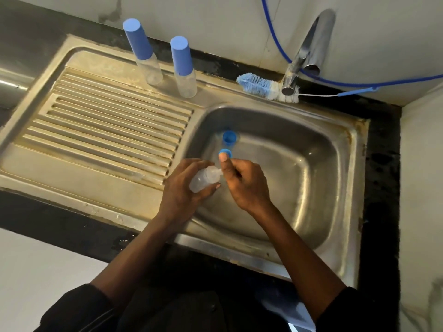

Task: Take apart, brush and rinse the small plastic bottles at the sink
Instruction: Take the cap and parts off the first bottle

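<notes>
Against pale walls (215, 20), a dark counter (381, 164) held a stained steel sink (354, 188), its ribbed drainboard (107, 130) left and its basin (299, 176) right. At the far rim stood a chrome tap (309, 49) with a blue hose (359, 83) behind it, and a brush (261, 87) lay at its base. Two capped bottles (146, 56) stood upright on the drainboard's far edge. Over the basin's near left, the left hand (182, 192) gripped an uncapped clear bottle (205, 178), tilted. The right hand (244, 185) pinched a small blue cap (225, 153) beside it. Another blue cap (229, 137) lay in the basin.
</notes>
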